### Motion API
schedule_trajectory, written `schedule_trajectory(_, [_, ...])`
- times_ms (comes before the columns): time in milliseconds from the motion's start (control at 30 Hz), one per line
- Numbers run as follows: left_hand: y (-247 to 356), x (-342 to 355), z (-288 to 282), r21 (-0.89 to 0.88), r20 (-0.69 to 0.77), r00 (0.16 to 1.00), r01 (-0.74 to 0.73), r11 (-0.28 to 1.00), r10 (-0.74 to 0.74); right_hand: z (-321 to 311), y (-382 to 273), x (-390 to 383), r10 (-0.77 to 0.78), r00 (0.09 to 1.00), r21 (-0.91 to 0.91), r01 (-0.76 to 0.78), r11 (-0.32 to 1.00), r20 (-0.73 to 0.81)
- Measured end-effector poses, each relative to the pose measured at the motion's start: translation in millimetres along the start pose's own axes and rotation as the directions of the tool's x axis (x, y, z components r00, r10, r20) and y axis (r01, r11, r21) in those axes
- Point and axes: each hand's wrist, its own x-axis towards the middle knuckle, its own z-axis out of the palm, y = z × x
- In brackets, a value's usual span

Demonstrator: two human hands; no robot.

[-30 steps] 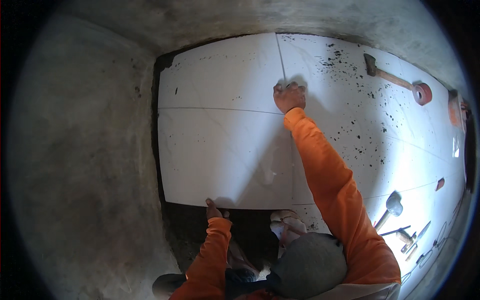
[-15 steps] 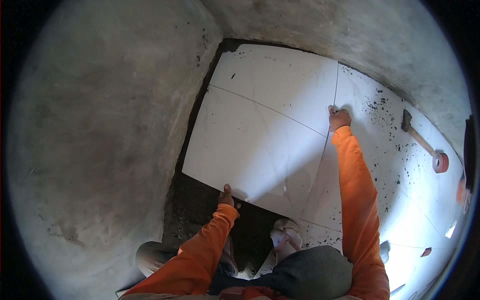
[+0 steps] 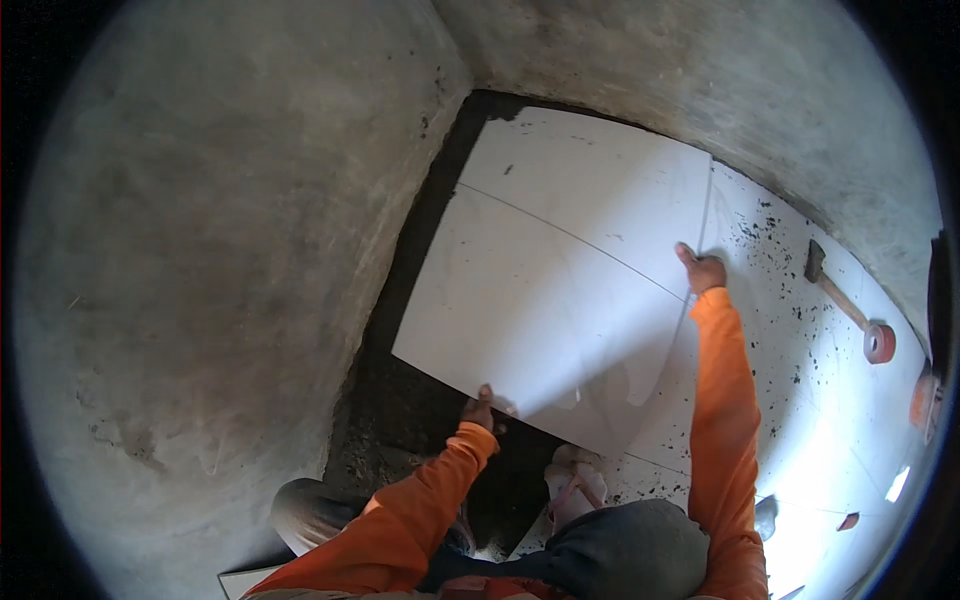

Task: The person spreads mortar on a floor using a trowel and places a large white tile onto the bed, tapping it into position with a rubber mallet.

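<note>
A large white marbled tile [image 3: 520,300] lies in front of me, with a thin line between it and a far white tile [image 3: 590,165]. My left hand [image 3: 484,410] grips its near edge, thumb on top and fingers curled below, over dark bare ground [image 3: 420,410]. At the right edge, close to where the line ends, my right hand [image 3: 704,270] is closed, its thumb lying on the white surface. Its other fingers are partly hidden at the edge. More white tile [image 3: 770,340] with dark crumbs lies to the right.
Grey walls [image 3: 230,250] rise on the left and at the back. A dark gap [image 3: 418,225] runs along the left wall. On the right lie a wooden-handled hammer [image 3: 840,298], a reddish tape roll [image 3: 880,343] and a small red piece [image 3: 849,521]. My foot [image 3: 575,480] stands at the near edge.
The white tiles have shifted right, away from the left wall, and the dark gap there is wider. Both hands have moved along with the edges. The view has also shifted slightly.
</note>
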Motion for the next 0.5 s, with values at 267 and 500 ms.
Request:
schedule_trajectory(267, [24.3, -32.5, 11.2, 0.013, 0.091, 0.995, 0.037, 0.999, -0.038, -41.2, 2.2, -15.0, 0.150, 0.987, 0.163, -0.156, 0.974, 0.052])
schedule_trajectory(500, [202.2, -39.2, -83.3, 0.692, 0.628, 0.352, -0.661, -0.291, 0.694, -66.3, -56.2, 5.3, -0.176, 0.984, -0.459, 0.140, 0.877, -0.038])
